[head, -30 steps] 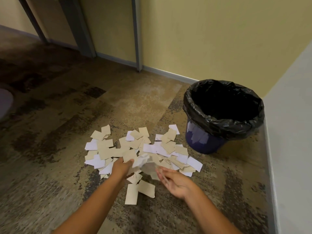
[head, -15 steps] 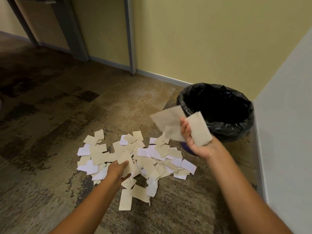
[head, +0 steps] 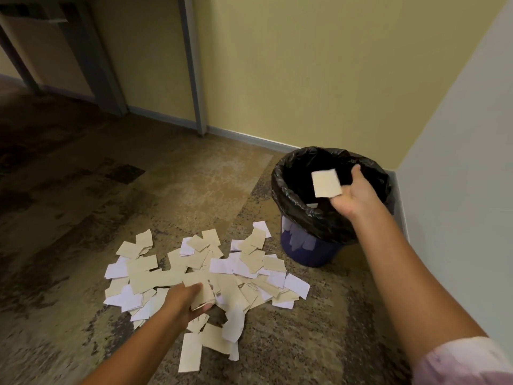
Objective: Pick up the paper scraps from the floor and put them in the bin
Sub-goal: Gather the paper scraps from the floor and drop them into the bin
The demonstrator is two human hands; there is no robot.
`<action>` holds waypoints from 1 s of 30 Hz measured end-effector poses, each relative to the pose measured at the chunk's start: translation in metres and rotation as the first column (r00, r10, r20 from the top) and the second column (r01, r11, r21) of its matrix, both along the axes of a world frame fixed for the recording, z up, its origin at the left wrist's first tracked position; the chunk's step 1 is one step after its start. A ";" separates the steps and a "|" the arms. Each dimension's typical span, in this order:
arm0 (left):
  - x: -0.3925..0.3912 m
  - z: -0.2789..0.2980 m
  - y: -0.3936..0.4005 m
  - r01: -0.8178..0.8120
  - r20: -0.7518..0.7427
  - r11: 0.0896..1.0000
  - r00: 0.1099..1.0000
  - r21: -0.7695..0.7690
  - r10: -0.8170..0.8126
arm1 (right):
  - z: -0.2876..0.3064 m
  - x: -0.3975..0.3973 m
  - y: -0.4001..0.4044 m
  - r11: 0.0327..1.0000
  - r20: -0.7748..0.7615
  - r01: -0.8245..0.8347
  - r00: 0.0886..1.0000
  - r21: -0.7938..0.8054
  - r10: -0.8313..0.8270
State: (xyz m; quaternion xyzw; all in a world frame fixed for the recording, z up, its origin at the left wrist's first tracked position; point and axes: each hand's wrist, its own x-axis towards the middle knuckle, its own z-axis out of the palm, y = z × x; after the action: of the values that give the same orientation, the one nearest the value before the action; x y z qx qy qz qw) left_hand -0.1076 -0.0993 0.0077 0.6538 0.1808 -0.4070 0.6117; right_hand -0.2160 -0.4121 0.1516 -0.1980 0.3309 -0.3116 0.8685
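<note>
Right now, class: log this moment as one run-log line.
right hand: over bin, tan scrap at fingertips | left hand: on floor pile | stage: binning

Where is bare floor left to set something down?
Bare carpet lies between the scrap pile and the back wall, and left of the pile. It is crowded from the left hand across to the bin.

Yellow wall [head: 305, 65] above patterned carpet [head: 83, 218].

bin [head: 311, 245] interior dark, right sleeve [head: 460, 362] cropped
</note>
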 end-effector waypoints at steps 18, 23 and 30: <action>-0.020 0.100 -0.161 0.250 0.175 0.938 0.961 -0.239 -0.212 | -0.020 -0.064 0.061 0.996 0.232 -0.080 0.970 0.049 0.066; -0.034 0.135 -0.218 0.243 0.126 0.863 0.970 -0.443 -0.208 | -0.053 -0.094 0.107 0.984 0.231 -0.140 0.967 0.111 0.111; -0.040 0.139 -0.233 0.380 0.243 0.817 0.922 -0.434 -0.300 | -0.095 -0.099 0.127 0.948 0.194 -0.220 0.965 0.231 0.177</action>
State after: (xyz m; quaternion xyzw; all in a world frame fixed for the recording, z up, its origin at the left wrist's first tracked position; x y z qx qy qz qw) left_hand -0.1475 -0.3327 0.1464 0.5375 -0.0948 -0.4864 0.6822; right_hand -0.3151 -0.2849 0.0565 -0.0918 0.2703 -0.1940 0.9385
